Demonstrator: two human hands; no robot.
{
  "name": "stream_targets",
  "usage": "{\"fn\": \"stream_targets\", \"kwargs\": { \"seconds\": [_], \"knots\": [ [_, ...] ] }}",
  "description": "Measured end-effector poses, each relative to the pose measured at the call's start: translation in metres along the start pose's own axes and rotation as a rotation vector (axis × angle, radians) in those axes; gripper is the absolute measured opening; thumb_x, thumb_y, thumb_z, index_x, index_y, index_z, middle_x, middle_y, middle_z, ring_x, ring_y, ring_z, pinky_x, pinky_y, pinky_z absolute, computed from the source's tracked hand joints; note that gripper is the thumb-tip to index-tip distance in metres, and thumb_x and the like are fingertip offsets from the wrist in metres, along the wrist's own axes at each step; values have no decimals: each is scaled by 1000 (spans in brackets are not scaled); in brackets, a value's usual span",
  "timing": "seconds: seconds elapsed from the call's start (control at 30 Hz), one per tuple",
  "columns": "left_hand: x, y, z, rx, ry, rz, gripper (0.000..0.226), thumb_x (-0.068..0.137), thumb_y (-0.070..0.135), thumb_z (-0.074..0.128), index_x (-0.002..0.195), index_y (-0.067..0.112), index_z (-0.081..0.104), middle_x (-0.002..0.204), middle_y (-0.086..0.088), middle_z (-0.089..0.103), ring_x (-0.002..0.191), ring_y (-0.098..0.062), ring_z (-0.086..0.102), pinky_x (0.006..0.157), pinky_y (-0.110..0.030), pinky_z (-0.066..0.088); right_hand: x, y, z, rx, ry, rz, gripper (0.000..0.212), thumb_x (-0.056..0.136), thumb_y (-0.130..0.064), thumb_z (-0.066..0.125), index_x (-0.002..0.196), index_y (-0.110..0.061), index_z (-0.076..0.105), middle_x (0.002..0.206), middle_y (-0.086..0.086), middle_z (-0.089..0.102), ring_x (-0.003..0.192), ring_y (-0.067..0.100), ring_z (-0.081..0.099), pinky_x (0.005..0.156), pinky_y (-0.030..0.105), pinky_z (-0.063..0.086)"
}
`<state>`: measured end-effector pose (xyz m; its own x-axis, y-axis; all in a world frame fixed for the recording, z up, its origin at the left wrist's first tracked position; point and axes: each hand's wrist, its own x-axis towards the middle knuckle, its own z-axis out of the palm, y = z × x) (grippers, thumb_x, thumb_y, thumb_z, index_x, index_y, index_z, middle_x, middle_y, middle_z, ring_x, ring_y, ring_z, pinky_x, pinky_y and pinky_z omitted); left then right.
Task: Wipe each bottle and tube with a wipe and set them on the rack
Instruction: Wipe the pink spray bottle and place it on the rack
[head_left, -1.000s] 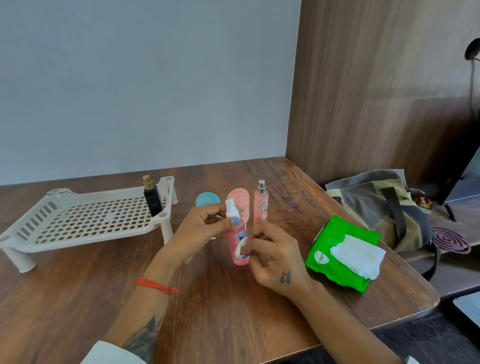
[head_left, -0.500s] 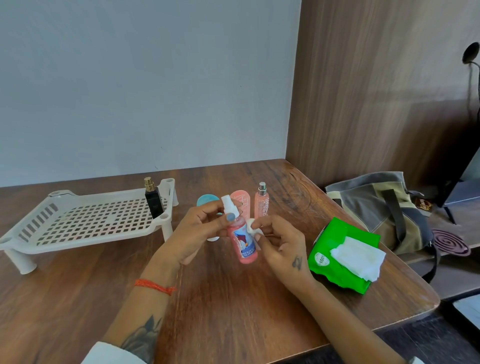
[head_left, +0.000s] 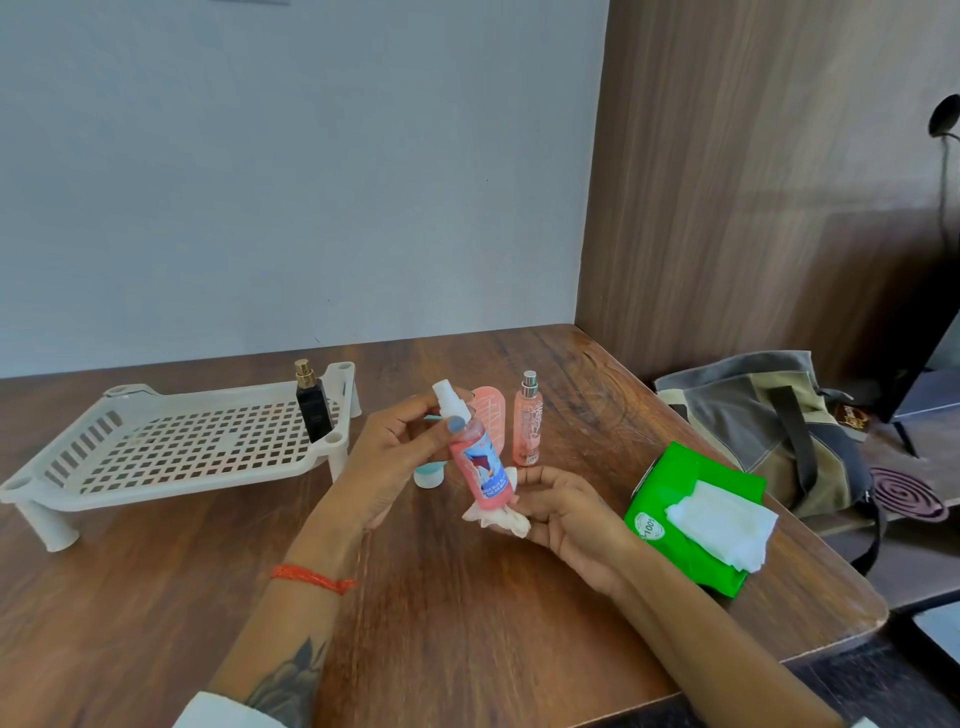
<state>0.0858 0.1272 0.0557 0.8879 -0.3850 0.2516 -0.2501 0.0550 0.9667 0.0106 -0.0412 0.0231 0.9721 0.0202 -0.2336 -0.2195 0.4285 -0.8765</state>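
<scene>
My left hand (head_left: 387, 457) grips a pink spray bottle (head_left: 478, 462) near its white cap and holds it tilted above the table. My right hand (head_left: 566, 512) cups a crumpled white wipe (head_left: 498, 517) around the bottle's bottom end. Behind stand a slim pink spray bottle (head_left: 528, 421), a pink tube (head_left: 491, 418) and a blue-topped container (head_left: 428, 475), partly hidden by my left hand. The white slotted rack (head_left: 171, 452) sits at the left, and a black perfume bottle (head_left: 313, 408) with a gold top stands on its right end.
A green pack of wipes (head_left: 691, 514) with a white wipe pulled out lies at the right, near the table's right edge. A grey and olive bag (head_left: 763, 421) and a dark mosquito coil (head_left: 906, 493) lie on a lower surface beyond it.
My right hand has slid the wipe down from the bottle's upper body to its bottom end. The bottle has tilted, base toward my right hand.
</scene>
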Motion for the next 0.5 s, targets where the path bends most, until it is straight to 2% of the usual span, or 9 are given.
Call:
{"fn": "stream_targets", "kwargs": {
  "seconds": [0.13, 0.23, 0.33, 0.43, 0.5],
  "knots": [
    [0, 1, -2, 14, -21, 17, 26, 78, 22, 62, 104, 24, 64, 105, -1, 69, 98, -18, 65, 76, -21, 57, 1, -2, -1, 18, 11, 21, 21, 87, 12, 47, 98, 2, 62, 92, 19, 72, 75, 23, 71, 59, 26, 58],
    [0, 1, -5, 20, -46, 30, 22, 84, 12, 61, 103, 22, 65, 102, 1, 70, 96, -15, 66, 75, -21, 57, 2, -1, 0, -16, 101, -35, 22, 84, 11, 45, 92, 1, 62, 89, 20, 71, 70, 25, 69, 51, 26, 55],
    [-1, -1, -6, 51, -117, 22, 21, 84, 9, 63, 101, 20, 67, 97, 1, 71, 92, -10, 66, 77, -22, 55, -1, 4, 0, -190, 290, -223, 19, 82, 8, 48, 90, -2, 61, 88, 19, 67, 62, 24, 68, 47, 27, 52],
    [0, -5, -3, 183, -158, -14, 22, 85, 14, 65, 100, 30, 65, 98, 5, 69, 92, -11, 64, 78, -19, 53, -7, 7, -3, -413, 441, -459, 21, 85, 1, 55, 89, -18, 63, 95, 9, 67, 80, 23, 68, 52, 29, 55],
    [-1, -8, 1, 240, -179, -30, 21, 85, 17, 65, 98, 34, 63, 98, 11, 66, 93, -8, 63, 75, -14, 51, -11, 7, -2, -597, 463, -624, 25, 86, -4, 60, 91, -28, 64, 94, -3, 68, 83, 12, 67, 58, 24, 56]
  ]
}}
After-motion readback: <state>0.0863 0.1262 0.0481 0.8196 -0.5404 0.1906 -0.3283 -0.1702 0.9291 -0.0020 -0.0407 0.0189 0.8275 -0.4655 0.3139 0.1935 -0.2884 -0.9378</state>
